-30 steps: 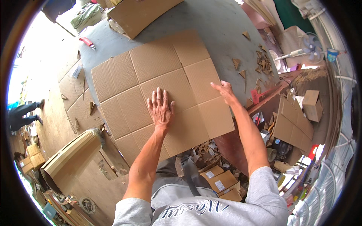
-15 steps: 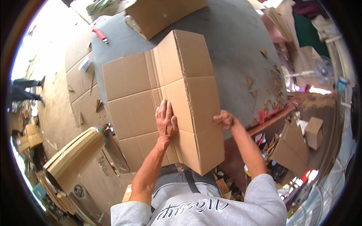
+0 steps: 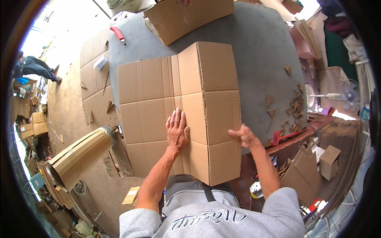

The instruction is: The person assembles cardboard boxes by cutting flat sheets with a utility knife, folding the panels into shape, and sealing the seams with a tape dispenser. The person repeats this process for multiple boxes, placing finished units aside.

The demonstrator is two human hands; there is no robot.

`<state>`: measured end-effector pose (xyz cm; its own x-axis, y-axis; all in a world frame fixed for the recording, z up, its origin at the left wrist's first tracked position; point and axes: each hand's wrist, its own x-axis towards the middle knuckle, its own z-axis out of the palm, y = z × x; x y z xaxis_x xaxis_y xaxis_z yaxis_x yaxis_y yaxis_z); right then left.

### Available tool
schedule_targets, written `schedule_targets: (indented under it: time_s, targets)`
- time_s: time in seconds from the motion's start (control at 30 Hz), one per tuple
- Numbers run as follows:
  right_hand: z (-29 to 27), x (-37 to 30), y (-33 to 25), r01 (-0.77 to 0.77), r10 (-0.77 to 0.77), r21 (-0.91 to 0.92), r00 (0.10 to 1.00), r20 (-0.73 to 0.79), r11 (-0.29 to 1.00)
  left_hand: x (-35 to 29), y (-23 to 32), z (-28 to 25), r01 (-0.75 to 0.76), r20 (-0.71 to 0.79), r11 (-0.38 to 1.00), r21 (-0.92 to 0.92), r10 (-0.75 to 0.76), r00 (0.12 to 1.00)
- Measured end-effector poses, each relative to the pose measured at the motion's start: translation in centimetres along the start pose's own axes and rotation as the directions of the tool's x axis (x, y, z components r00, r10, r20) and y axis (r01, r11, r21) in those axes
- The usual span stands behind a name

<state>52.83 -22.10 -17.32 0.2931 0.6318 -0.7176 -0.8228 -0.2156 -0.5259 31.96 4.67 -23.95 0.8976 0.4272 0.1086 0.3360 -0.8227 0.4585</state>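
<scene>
A creased brown cardboard sheet (image 3: pixel 147 83) lies before me, its left part flat on the table and its right panels bent up into a ridge. My left hand (image 3: pixel 177 130) rests flat with fingers stretched out, pressing beside the fold in the middle. At the right edge my right hand (image 3: pixel 243 135) grips the outer panel, thumb on top and the other fingers curled beneath, partly hidden.
The grey table (image 3: pixel 262 51) bears a red-handled cutter (image 3: pixel 118 35) at far left and cardboard scraps (image 3: pixel 295 104) at right. Another person's fingers (image 3: pixel 185 2) touch a far cardboard piece (image 3: pixel 194 20). A cardboard roll (image 3: pixel 81 156) stands at left; a fan (image 3: pixel 349 95) is at right.
My right hand has gone from curled knuckles at the panel's edge to a thumb-over grip. My left hand stays flat. Another person's fingers now show at the far cardboard.
</scene>
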Motion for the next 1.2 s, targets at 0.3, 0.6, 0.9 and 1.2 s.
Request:
schedule_targets:
  time_s: [0.3, 0.6, 0.9, 1.2]
  targets:
    - [4.8, -0.8, 2.6, -0.172, -0.642, -0.924, 0.676, -0.363, 0.341, 0.5, 1.4, -0.6, -0.042, 0.156, 0.99, 0.133, 0.021, 0.987]
    - [16.2, 6.1, 9.6, 0.093, -0.698, -0.973, 0.712, -0.084, 0.212, 0.3, 0.6, 0.2, -0.147, 0.171, 0.958, 0.245, 0.107, 0.979]
    - [15.9, 3.8, 9.3, 0.031, -0.836, -0.986, 0.535, -0.122, 0.164, -0.1, -0.1, 1.2, -0.155, 0.106, 0.967, 0.204, 0.136, 0.985]
    - [-6.1, -16.2, 5.3, -0.381, -0.837, -0.82, 0.177, -0.518, 0.427, -0.2, 0.8, 0.9, -0.153, 0.084, 0.973, 0.176, 0.14, 0.987]
